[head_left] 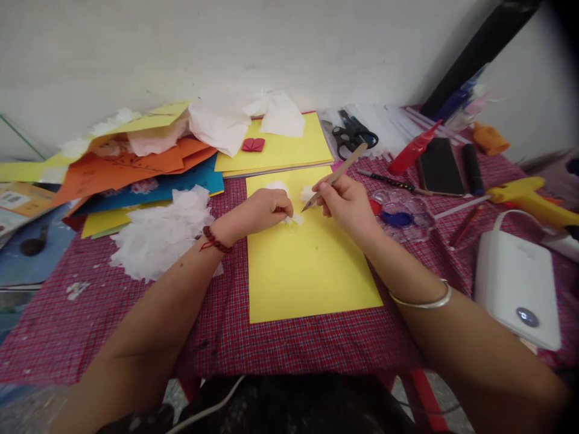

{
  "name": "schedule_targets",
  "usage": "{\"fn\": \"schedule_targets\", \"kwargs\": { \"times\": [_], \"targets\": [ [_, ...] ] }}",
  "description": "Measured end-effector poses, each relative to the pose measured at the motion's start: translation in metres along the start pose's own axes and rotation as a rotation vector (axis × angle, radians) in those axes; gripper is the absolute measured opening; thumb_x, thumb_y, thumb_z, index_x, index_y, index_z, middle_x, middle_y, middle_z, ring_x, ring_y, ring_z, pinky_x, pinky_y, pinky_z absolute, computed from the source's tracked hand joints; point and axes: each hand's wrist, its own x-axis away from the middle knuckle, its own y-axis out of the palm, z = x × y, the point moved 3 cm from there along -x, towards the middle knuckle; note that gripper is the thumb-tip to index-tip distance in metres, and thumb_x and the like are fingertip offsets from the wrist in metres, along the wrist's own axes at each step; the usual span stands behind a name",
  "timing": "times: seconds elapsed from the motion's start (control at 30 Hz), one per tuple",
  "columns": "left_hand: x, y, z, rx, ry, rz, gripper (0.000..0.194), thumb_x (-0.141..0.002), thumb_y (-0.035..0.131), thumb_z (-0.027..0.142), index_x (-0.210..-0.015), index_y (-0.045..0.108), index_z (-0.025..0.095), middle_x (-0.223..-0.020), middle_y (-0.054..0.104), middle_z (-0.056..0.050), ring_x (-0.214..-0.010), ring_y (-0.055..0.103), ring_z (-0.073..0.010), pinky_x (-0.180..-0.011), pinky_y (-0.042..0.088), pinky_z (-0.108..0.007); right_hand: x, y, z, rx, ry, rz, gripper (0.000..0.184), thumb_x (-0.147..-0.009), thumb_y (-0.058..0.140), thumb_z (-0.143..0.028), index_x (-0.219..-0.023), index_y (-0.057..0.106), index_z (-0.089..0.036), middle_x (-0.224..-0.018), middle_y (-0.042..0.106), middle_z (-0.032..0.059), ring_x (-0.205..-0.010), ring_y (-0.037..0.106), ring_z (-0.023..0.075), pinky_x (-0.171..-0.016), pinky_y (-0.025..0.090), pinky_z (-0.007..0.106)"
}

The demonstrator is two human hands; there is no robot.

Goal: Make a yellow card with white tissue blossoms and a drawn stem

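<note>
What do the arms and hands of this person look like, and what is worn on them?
Both hands are without gloves, and no sleeve covers the forearms. By the left hand, the wrist wears a dark beaded bracelet with red string ends. Behind the right hand, the forearm wears a plain silver bangle.

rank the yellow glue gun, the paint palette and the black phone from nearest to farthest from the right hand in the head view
1. Paint palette: just to the right of the right hand.
2. Black phone: farther right, past the palette toward the wall.
3. Yellow glue gun: at the far right side of the picture.
</note>
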Motion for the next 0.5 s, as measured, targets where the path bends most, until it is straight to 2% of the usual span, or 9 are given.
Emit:
{"fn": "schedule_targets", "kwargs": {
  "times": [0.3, 0.5],
  "targets": [
    [0.002, -0.002, 0.001, 0.016, -0.021, -0.033, 0.018, -0.076, 0.054, 0.010, -0.077, 0.070, 0.019, -0.081, 0.071, -0.001, -0.077, 0.064, -0.0138, -0.073, 0.048, -0.026, 0.004, 0.011, 0.007, -0.008, 0.051, -0.077, 0.020, -0.085, 0.062, -0.037, -0.079, 0.060, -0.018, -0.060, 0.058, -0.0031, -0.045, 0.048, 0.0072, -0.041, 0.036, 0.020],
    [0.003, -0.001, -0.001, 0.039, -0.041, -0.055, 0.019, -0.077, 0.052, 0.012, -0.078, 0.069, 0.020, -0.082, 0.072, -0.001, -0.077, 0.064, -0.0140, -0.073, 0.048, -0.026, 0.004, 0.011, 0.012, 0.027, 0.047, -0.067, 0.021, -0.085, 0.061, -0.038, -0.080, 0.062, -0.017, -0.063, 0.060, -0.0011, -0.049, 0.051, 0.0087, -0.043, 0.037, 0.021]
  ]
}}
